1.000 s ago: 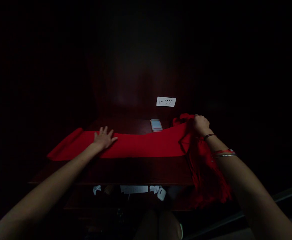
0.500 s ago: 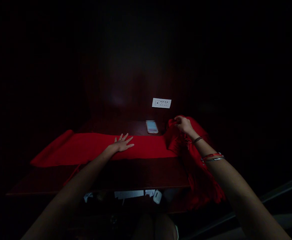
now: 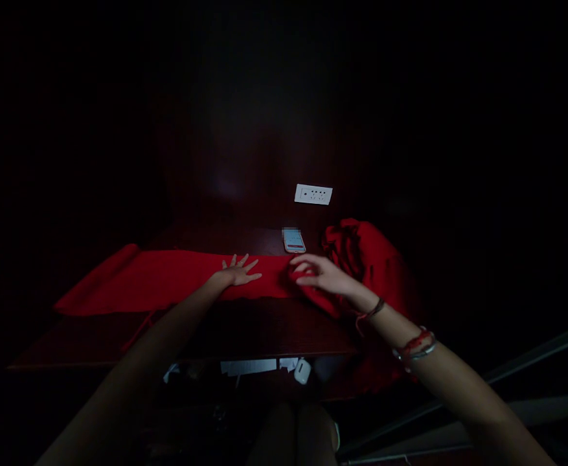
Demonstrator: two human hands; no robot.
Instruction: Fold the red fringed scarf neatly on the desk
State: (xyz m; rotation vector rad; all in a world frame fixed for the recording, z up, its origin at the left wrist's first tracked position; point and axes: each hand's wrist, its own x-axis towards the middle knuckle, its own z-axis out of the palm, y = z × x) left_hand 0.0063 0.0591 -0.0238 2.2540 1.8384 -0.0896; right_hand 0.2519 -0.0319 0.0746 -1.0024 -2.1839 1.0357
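"Red cloth (image 3: 162,278), how does it lie?"

"It lies in a long strip along the dark desk (image 3: 274,330), and at the right end it is gathered in loose folds."

"And the hands?"

"Left hand (image 3: 238,273) is flat on the strip, fingers spread wide, gripping nothing. Right hand (image 3: 325,276) is half closed, with a red fold between thumb and bent fingers; it is somewhat blurred."

"Can you read any writing?"

"On the phone (image 3: 294,241), just behind the strip, the screen shows small lines and a reddish bar, but they are too small for reading. On the wall, the white socket plate (image 3: 313,194) carries only holes that I can distinguish. Below the desk, a white case (image 3: 302,371) lies beside pale paper (image 3: 248,367)."
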